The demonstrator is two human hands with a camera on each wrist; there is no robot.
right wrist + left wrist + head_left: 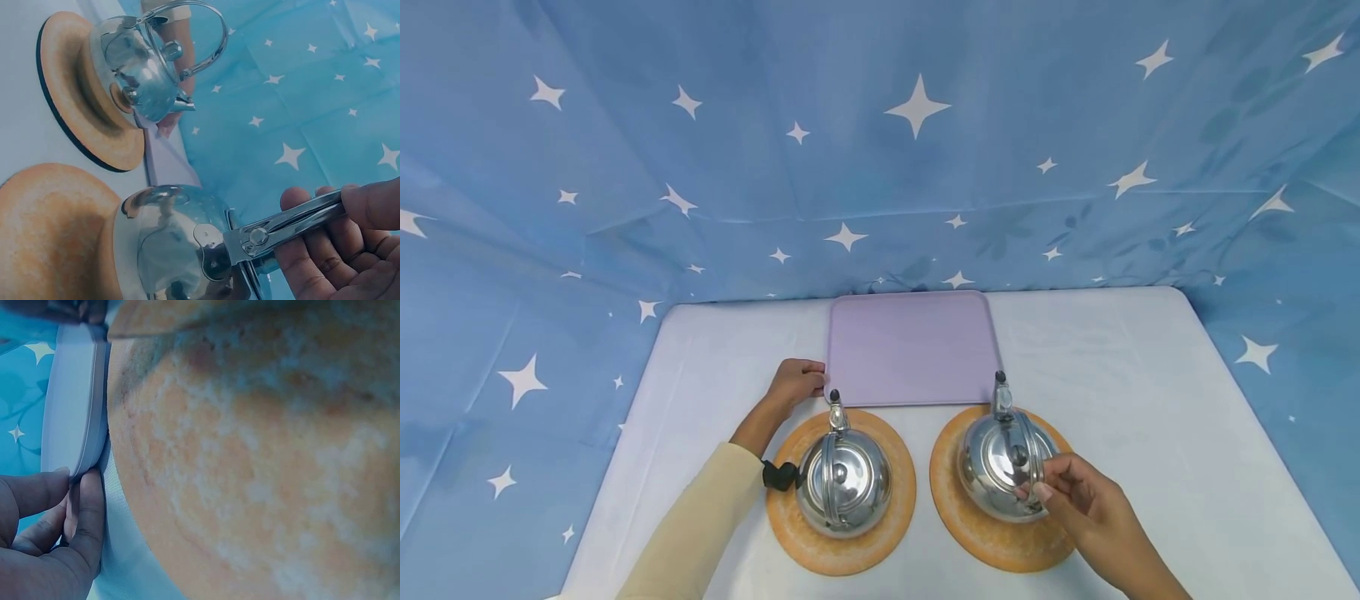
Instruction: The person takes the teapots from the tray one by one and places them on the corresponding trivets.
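Note:
My left hand (793, 384) pinches the near left corner of a lilac tray (917, 346), thumb (40, 490) on top and fingers underneath. Close in front of the tray are two shiny steel kettles with black-tipped spouts pointing toward it. The left kettle (865, 467) stands on an orange round placemat (786, 525), near my left wrist. My right hand (1093, 517) holds the raised loop handle (290, 225) of the right kettle (985, 458), fingers curled below it and thumb on top. That kettle is over a second orange placemat (1037, 554).
A white-covered table (1097, 358) carries everything. Blue curtain (880, 167) with white stars surrounds its back and sides. A black band (780, 475) is on my left wrist, beside the left kettle.

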